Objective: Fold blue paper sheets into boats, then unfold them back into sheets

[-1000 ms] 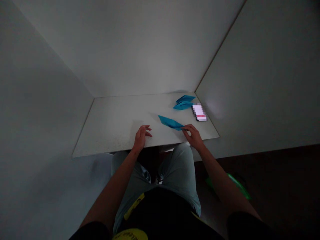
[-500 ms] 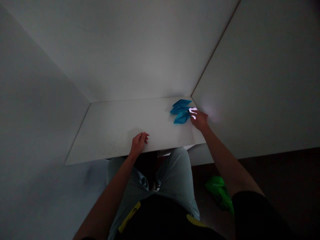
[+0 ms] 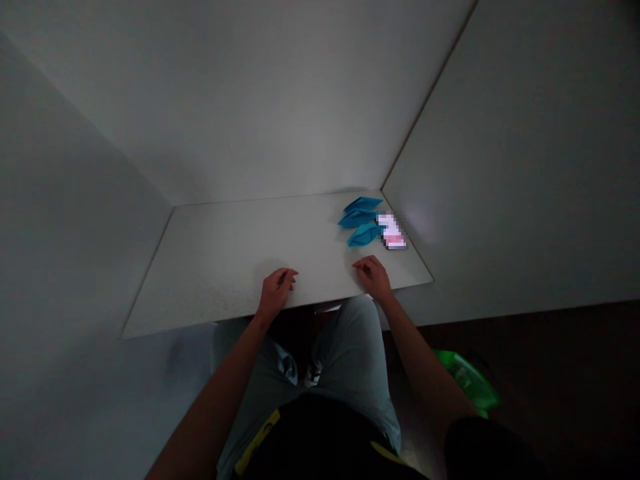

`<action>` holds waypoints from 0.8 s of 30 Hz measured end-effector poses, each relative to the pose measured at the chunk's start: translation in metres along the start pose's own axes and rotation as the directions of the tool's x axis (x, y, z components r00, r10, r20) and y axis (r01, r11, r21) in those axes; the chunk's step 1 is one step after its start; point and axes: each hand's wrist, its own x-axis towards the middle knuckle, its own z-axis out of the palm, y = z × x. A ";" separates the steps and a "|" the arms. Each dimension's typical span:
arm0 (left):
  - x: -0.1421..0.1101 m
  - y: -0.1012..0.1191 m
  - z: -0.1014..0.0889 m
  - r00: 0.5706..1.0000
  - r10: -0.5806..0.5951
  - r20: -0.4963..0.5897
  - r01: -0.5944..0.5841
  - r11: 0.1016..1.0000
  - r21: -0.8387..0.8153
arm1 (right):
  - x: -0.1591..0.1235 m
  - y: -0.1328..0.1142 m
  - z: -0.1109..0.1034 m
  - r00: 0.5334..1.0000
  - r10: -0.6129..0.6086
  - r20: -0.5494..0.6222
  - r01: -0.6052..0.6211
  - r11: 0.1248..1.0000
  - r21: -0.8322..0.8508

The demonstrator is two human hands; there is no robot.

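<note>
Three blue folded-paper boats lie close together at the right end of a white tabletop (image 3: 215, 260): a back one (image 3: 363, 204), a middle one (image 3: 357, 218) and a front one (image 3: 365, 235). Beside them, near the right wall, lies a phone (image 3: 393, 232) with a lit, pixelated screen. The front boat's tip reaches the phone's edge. My left hand (image 3: 277, 291) rests near the front edge, fingers loosely bent and apart, with nothing in it. Just in front of the boats, touching none of them, is my right hand (image 3: 374, 277), loosely curled with a gap inside and holding nothing visible.
White walls (image 3: 280, 100) border the tabletop at the back, left and right. My knees (image 3: 357, 327) are under its front edge. A bright green plastic bag (image 3: 470, 380) lies on the dark floor to the right.
My right hand has let go of the phone and moved left and toward me, to the front of the tabletop. My left hand has stayed about where it was.
</note>
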 end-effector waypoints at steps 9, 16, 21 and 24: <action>-0.001 0.003 0.002 1.000 -0.011 0.002 0.011 1.000 0.015 | 0.021 0.006 0.008 0.984 0.151 -0.099 -0.147 0.988 0.040; -0.001 0.002 0.005 1.000 0.004 -0.004 -0.004 1.000 0.027 | 0.051 0.022 -0.006 0.993 0.043 -0.113 -0.052 0.995 -0.080; 0.000 0.003 0.005 1.000 0.026 -0.002 -0.026 0.999 0.038 | 0.076 0.038 -0.018 0.998 0.009 -0.060 -0.030 0.930 -0.367; -0.001 0.004 0.004 0.999 0.033 0.003 -0.033 0.999 0.030 | 0.081 0.039 -0.018 0.996 -0.070 -0.048 0.046 0.916 -0.400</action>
